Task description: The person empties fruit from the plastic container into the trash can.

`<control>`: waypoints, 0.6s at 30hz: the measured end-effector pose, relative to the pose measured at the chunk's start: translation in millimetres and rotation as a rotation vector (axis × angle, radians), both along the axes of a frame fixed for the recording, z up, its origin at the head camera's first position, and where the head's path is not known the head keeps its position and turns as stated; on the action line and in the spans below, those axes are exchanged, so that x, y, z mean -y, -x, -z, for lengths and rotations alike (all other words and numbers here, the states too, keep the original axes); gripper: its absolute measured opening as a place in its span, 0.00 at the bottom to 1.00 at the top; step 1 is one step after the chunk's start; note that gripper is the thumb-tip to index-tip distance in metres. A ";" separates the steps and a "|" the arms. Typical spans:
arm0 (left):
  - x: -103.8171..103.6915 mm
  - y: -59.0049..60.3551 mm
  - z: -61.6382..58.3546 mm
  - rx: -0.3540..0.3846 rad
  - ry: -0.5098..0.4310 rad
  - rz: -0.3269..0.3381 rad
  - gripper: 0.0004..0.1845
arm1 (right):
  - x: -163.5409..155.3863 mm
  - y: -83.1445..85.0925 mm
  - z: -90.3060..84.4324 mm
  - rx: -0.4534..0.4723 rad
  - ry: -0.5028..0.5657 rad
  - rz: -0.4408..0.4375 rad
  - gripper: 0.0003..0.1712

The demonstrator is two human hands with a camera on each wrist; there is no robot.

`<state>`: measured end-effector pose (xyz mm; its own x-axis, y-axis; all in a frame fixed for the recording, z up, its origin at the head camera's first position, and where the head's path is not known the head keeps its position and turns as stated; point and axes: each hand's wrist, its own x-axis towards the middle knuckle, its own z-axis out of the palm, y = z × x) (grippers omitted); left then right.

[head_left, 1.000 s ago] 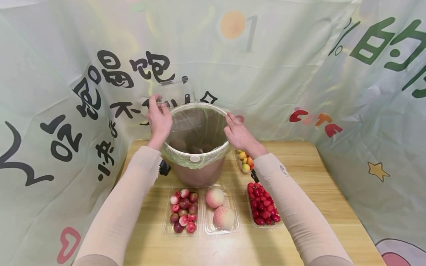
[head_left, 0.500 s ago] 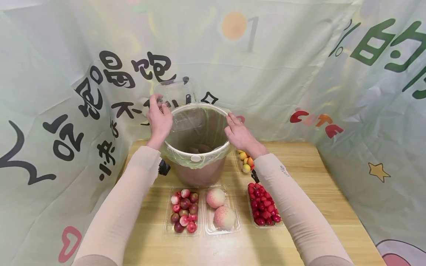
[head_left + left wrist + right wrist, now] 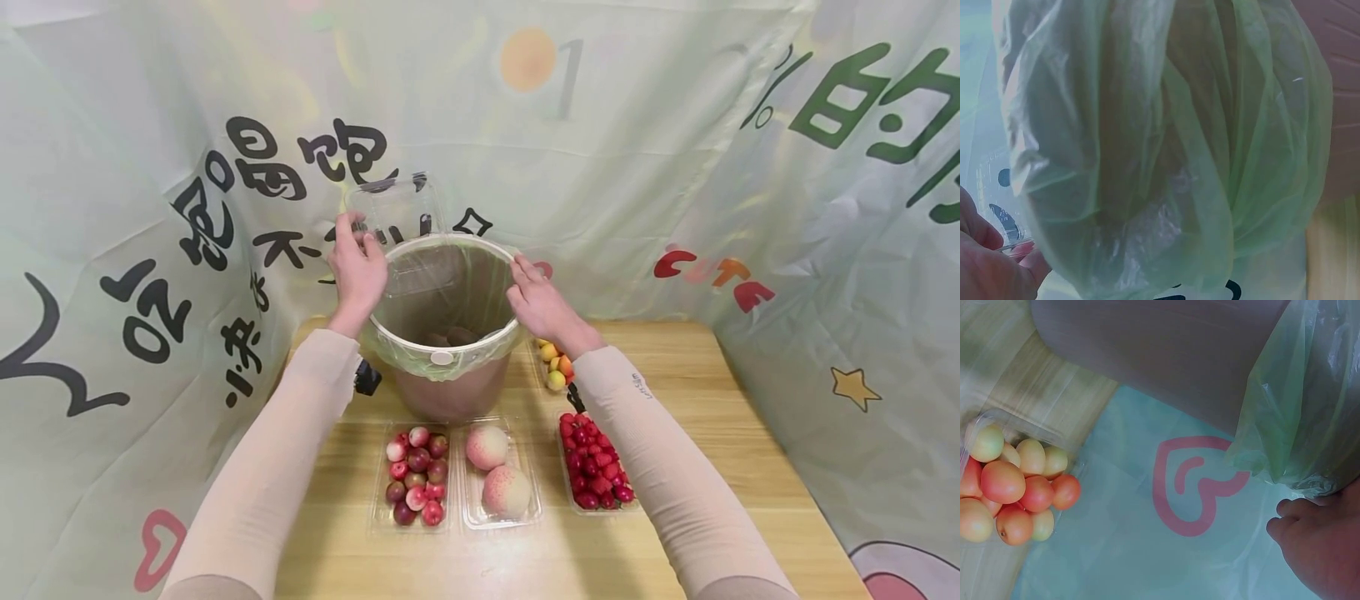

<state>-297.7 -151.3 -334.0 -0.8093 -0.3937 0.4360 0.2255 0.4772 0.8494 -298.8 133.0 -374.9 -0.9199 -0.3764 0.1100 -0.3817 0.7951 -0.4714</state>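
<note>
My left hand (image 3: 358,273) pinches the edge of a clear plastic box (image 3: 399,204) at the left rim of the bin. In the left wrist view, thumb and fingers (image 3: 997,256) meet on the box's thin edge. Part of the box slants down inside the mouth of a brownish trash bin (image 3: 450,396) with a white rim. A pale green bag (image 3: 1122,144) lines the bin and hangs over its outside. My right hand (image 3: 546,304) grips the rim on the right side, over the bag; some of its fingers are hidden. The bottom of the bin is dark.
Before the bin lie clear boxes of plums (image 3: 417,475) and of two peaches (image 3: 504,490). To the right is a box of red berries (image 3: 596,467). Orange and yellow fruits (image 3: 1013,487) sit in another box beside the bin. Printed cloth (image 3: 637,192) surrounds the wooden table (image 3: 675,400).
</note>
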 end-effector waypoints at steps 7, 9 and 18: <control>0.7 -2.4 -2.7 0.008 0.008 0.017 0.18 | 0.3 -0.9 -0.8 0.014 0.003 0.007 0.40; 1.4 -2.9 -3.7 0.009 0.015 0.021 0.18 | 0.0 -0.8 -0.8 0.013 0.003 0.009 0.40; 10.0 -7.1 -7.1 -0.023 0.041 0.013 0.19 | -0.9 0.6 1.3 0.003 0.006 0.003 0.40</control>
